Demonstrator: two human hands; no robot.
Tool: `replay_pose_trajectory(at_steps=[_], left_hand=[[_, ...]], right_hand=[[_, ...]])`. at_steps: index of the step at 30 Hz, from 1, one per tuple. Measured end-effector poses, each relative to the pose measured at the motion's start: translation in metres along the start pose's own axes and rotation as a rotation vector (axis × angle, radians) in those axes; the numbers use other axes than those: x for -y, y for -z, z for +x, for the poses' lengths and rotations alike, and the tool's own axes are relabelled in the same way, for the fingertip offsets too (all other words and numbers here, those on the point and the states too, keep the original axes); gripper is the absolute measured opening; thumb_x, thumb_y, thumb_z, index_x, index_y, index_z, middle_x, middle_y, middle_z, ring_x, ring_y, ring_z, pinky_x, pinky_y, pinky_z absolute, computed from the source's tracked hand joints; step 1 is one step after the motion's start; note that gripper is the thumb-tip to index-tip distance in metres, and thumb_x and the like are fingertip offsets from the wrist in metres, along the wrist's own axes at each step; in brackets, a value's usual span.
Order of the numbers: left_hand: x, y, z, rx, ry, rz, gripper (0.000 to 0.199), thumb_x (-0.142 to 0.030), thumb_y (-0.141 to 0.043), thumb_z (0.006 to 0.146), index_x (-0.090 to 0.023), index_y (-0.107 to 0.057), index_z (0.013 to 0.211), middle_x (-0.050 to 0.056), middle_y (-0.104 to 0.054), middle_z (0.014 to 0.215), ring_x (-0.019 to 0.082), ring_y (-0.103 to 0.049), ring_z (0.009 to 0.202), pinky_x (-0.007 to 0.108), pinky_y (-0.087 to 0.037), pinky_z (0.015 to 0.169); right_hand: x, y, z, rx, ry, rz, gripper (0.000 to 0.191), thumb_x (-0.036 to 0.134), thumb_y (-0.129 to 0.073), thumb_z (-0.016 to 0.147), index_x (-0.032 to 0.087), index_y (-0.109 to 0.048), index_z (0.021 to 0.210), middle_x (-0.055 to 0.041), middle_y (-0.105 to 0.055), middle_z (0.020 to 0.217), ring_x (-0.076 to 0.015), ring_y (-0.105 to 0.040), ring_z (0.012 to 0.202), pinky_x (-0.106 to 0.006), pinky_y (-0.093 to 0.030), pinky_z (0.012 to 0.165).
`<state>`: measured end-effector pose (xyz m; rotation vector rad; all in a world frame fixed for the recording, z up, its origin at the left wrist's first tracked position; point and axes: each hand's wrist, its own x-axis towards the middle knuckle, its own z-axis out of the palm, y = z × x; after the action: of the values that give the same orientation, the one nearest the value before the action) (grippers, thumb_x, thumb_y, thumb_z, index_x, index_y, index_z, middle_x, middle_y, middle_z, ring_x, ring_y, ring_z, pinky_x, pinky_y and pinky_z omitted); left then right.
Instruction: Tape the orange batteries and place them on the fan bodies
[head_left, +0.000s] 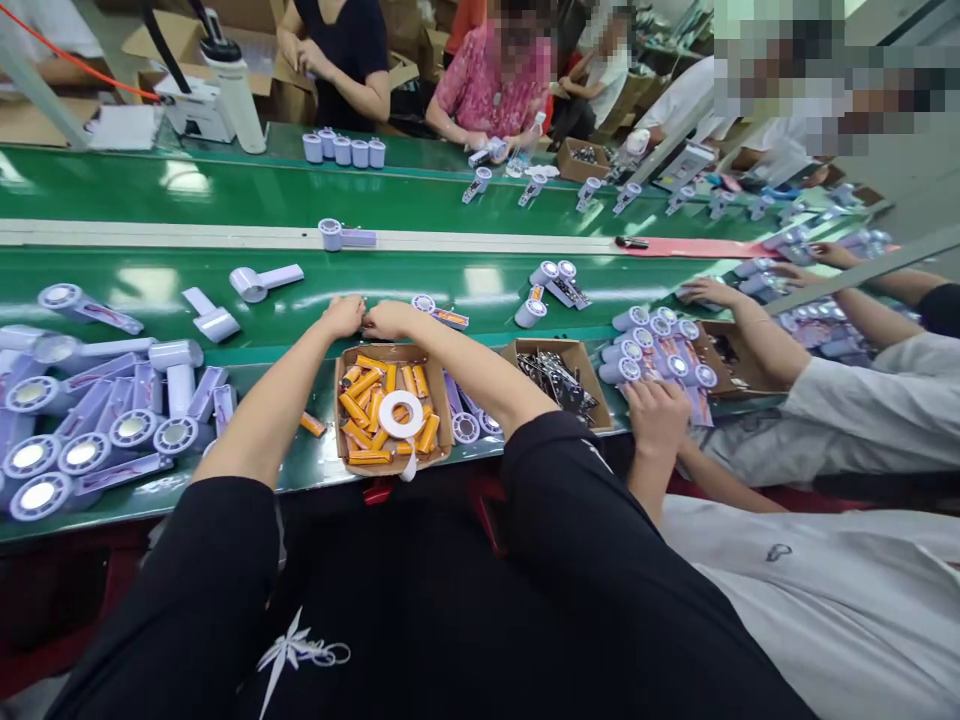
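Note:
My left hand point(345, 315) and my right hand point(386, 320) meet just beyond a cardboard box point(448, 430), fingers closed together. Whatever they pinch is hidden behind the fingers. Orange cylindrical battery cells point(360, 412) fill the box, and a roll of white tape point(385, 413) lies on top of them. Just right of my right hand, a lavender handheld fan body point(424, 303) lies on the green belt with an orange cell in its handle. One loose orange cell point(313, 425) rests left of the box.
Many lavender fan bodies point(97, 455) are piled at the left. A box of small black parts point(604, 410) stands to the right, beside a co-worker's hands point(660, 410) and more fan bodies point(660, 345). A pale strip point(487, 242) runs along the line; other people sit opposite.

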<state>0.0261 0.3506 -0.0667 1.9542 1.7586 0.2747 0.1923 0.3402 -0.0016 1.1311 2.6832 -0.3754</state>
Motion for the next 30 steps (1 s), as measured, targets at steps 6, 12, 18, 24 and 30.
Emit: replay_pose_trajectory(at_steps=[6,12,18,24,30], left_hand=[[-0.031,0.013,-0.017,-0.089,0.081,0.084,0.035,-0.031,-0.044,0.111,-0.015,-0.065,0.133,0.024,-0.070,0.144,0.038,-0.058,0.138,0.054,-0.043,0.120],[-0.051,0.009,-0.131,0.021,-0.681,0.145,0.041,-0.047,-0.066,0.106,-0.023,-0.069,0.139,0.013,-0.073,0.145,0.034,-0.060,0.141,0.050,-0.045,0.124],[-0.060,-0.018,-0.214,0.053,-0.884,0.370,0.027,-0.018,-0.070,0.101,-0.020,-0.077,0.127,0.012,-0.081,0.126,0.035,-0.066,0.136,0.053,-0.055,0.118],[-0.043,0.007,-0.248,-0.296,-0.829,0.291,0.026,-0.020,-0.068,0.102,-0.021,-0.073,0.127,0.012,-0.079,0.133,0.040,-0.057,0.150,0.069,-0.051,0.125],[-0.005,0.015,-0.295,-0.490,-0.662,0.230,0.039,-0.010,-0.064,0.097,-0.025,-0.070,0.132,0.011,-0.078,0.135,0.035,-0.066,0.137,0.075,-0.045,0.129]], right_hand=[[-0.019,0.006,-0.088,-0.304,0.023,0.245,0.036,0.027,-0.056,0.112,0.019,-0.082,0.137,-0.0104,-0.083,0.137,-0.0234,-0.079,0.120,-0.034,-0.057,0.106],[0.021,-0.064,-0.245,-0.508,-0.021,0.658,0.028,0.042,-0.065,0.108,0.026,-0.088,0.105,-0.0049,-0.089,0.101,-0.0228,-0.081,0.088,-0.034,-0.060,0.083],[0.089,-0.122,-0.262,-0.525,-0.271,0.279,0.038,0.063,-0.078,0.097,0.027,-0.083,0.084,-0.0109,-0.082,0.090,-0.0338,-0.074,0.093,-0.048,-0.053,0.081],[0.114,-0.117,-0.265,-0.490,0.026,0.343,0.042,0.040,-0.057,0.113,0.027,-0.083,0.082,-0.0071,-0.078,0.084,-0.0249,-0.070,0.084,-0.043,-0.049,0.079],[0.098,-0.087,-0.244,-0.142,0.350,0.433,0.028,0.045,-0.070,0.110,0.024,-0.088,0.102,-0.0039,-0.084,0.095,-0.0204,-0.075,0.091,-0.033,-0.049,0.082]])
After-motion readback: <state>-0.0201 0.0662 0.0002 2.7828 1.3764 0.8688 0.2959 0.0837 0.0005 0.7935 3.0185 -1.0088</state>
